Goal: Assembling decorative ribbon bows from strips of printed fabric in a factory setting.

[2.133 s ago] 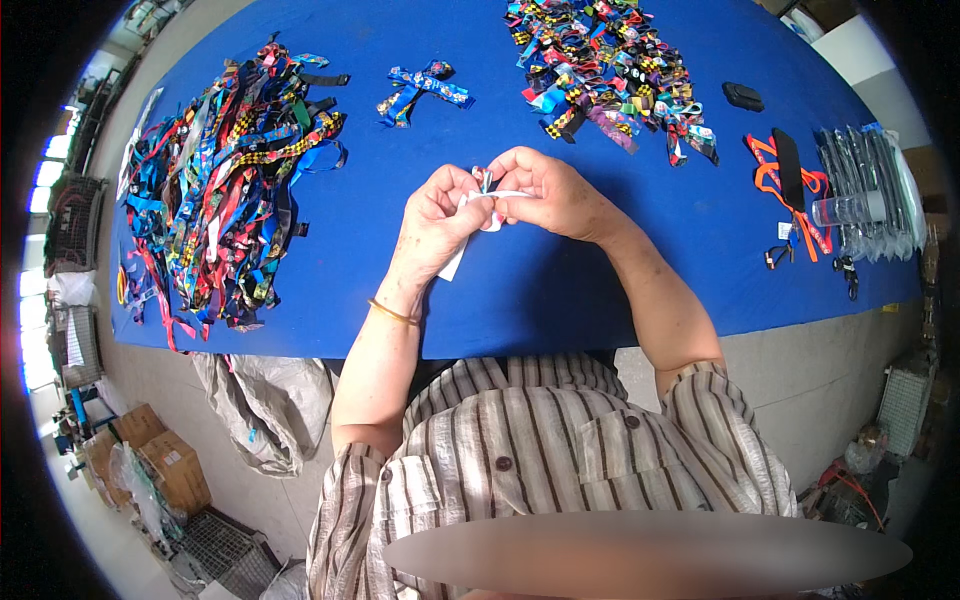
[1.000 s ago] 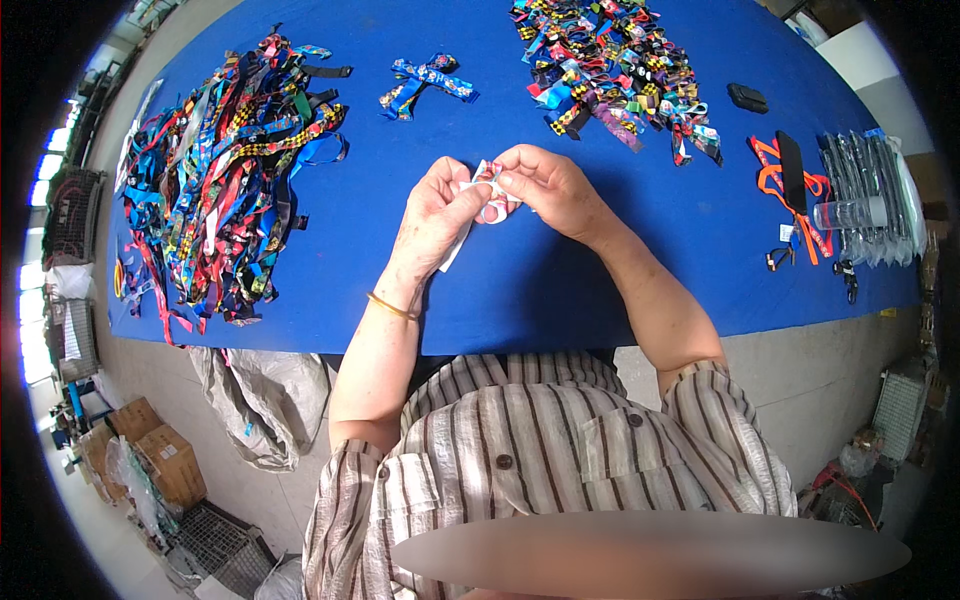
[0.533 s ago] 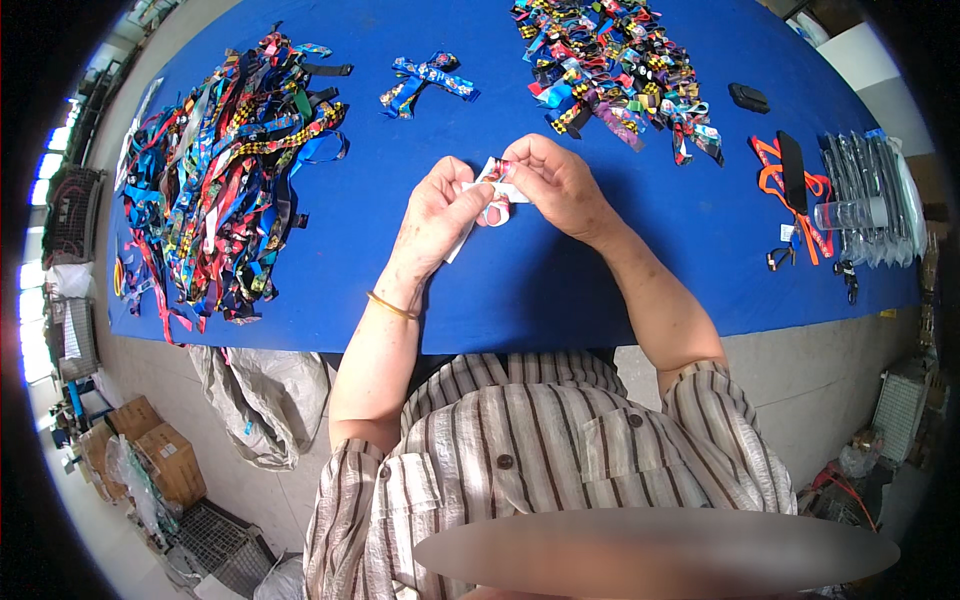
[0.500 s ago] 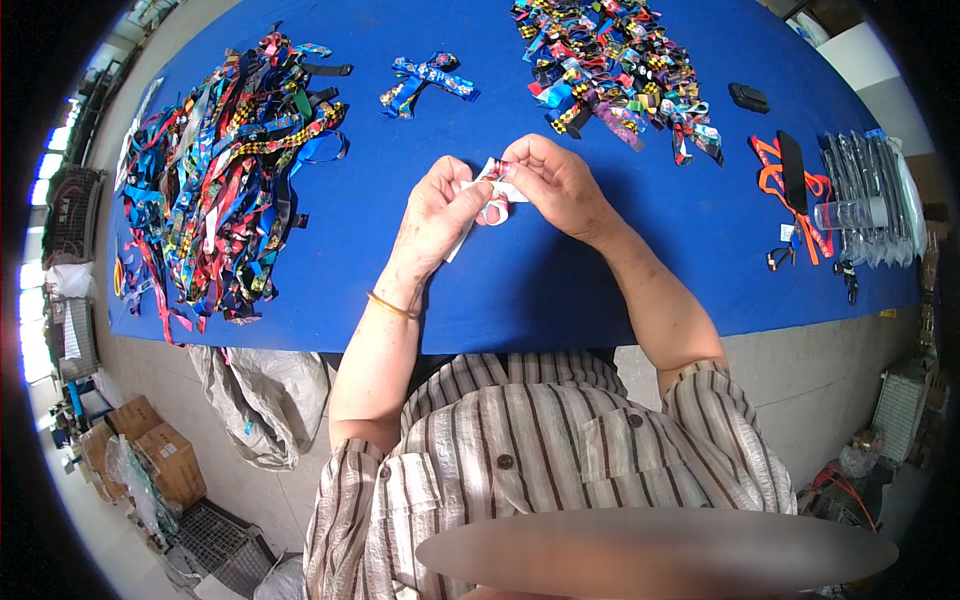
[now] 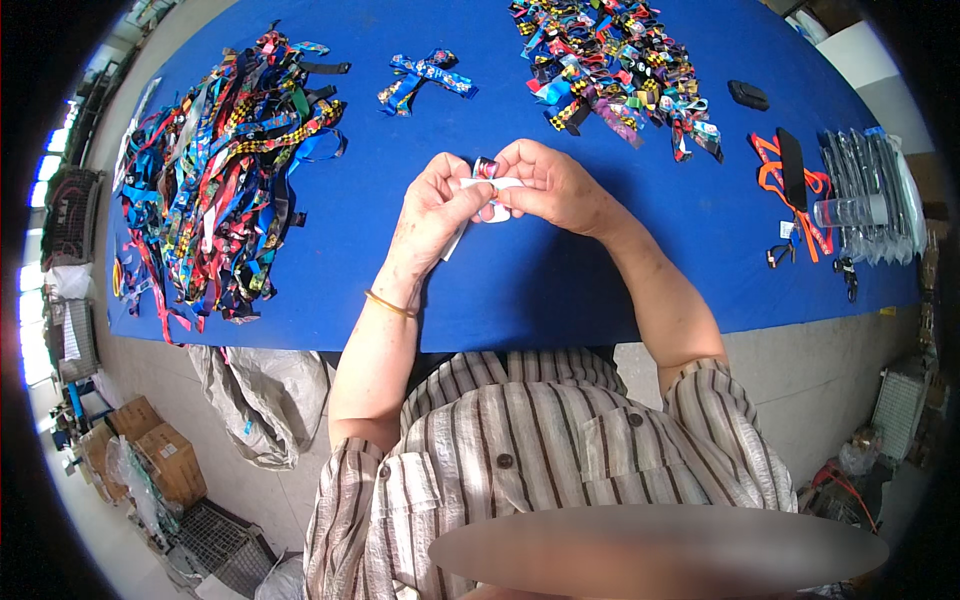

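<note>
Above the middle of the blue table, my left hand (image 5: 437, 205) and my right hand (image 5: 562, 192) meet at the fingertips. Both are closed, thumbs pinching a narrow strap (image 5: 506, 183), white on one face, with a dark and red printed part looping up between the hands. A white end of it hangs below my left palm. Fingers hide much of the strap. Just beyond lies a small crossed bundle of blue printed straps (image 5: 430, 82). To the left is a large heap of long multicoloured straps (image 5: 225, 170); far right of centre, a heap of short, folded ones (image 5: 620, 75).
The blue table (image 5: 370, 250) bears, at its right, a small black case (image 5: 748, 96), an orange lanyard (image 5: 815, 190) with a black strip, and a stack of clear plastic packets (image 5: 875, 175). Cardboard boxes (image 5: 165, 460) and a pale sack (image 5: 265, 405) stand on the floor.
My right fingers have shifted down slightly and curled closer round the strap. Its printed part now stands up as a loop between my hands.
</note>
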